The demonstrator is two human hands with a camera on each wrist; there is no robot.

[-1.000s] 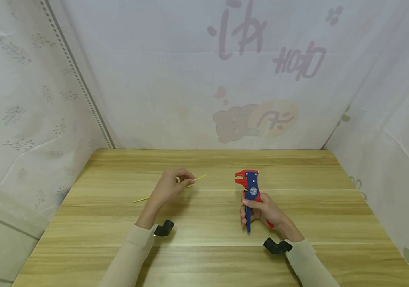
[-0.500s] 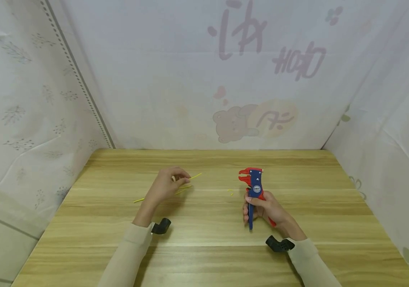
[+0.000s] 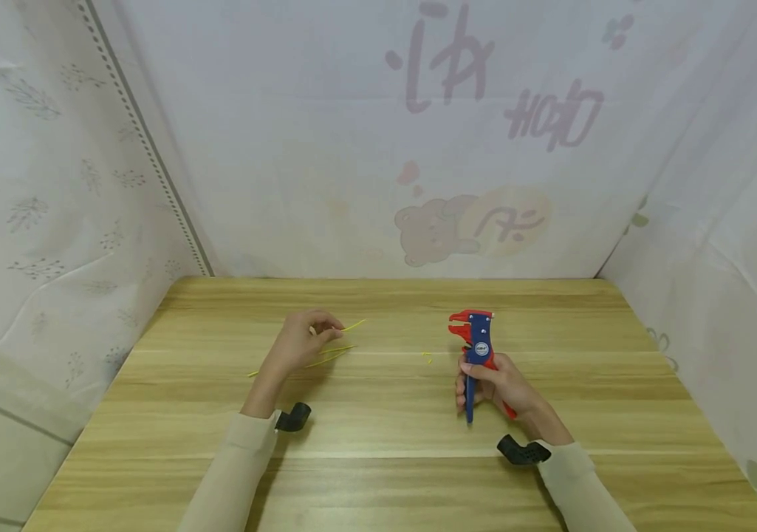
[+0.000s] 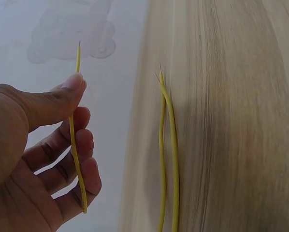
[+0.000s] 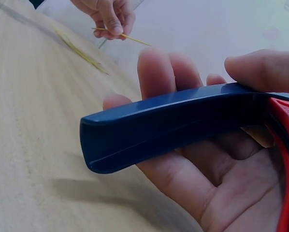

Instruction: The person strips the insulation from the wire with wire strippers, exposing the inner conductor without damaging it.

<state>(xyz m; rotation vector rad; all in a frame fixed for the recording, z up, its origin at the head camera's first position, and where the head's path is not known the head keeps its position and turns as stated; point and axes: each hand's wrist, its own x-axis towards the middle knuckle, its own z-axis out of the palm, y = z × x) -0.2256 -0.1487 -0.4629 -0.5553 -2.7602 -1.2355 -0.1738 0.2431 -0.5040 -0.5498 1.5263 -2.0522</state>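
Observation:
My left hand (image 3: pixel 300 340) pinches a short yellow wire (image 4: pixel 78 58) between thumb and fingers, above the table. A thin bare strand pokes from its upper end in the left wrist view. Beneath and beside that hand, two more yellow wires (image 4: pixel 174 159) lie nearly together on the wood, their bare tips crossing. My right hand (image 3: pixel 499 386) grips a blue and red wire stripper (image 3: pixel 480 332) by its handles, held upright with its red jaws apart and facing left. The blue handle (image 5: pixel 183 111) fills the right wrist view, with fingers curled loosely round it.
Small yellow scraps of insulation (image 3: pixel 427 357) lie on the wooden table (image 3: pixel 385 480) between the hands. A printed white cloth (image 3: pixel 298 148) hangs behind the table, with more cloth at both sides. Black wrist-camera mounts (image 3: pixel 295 417) stick out from the sleeves.
My left hand has drawn left with its wire, uncovering more of the two wires on the table. My right hand has shifted slightly right and away with the wire stripper.

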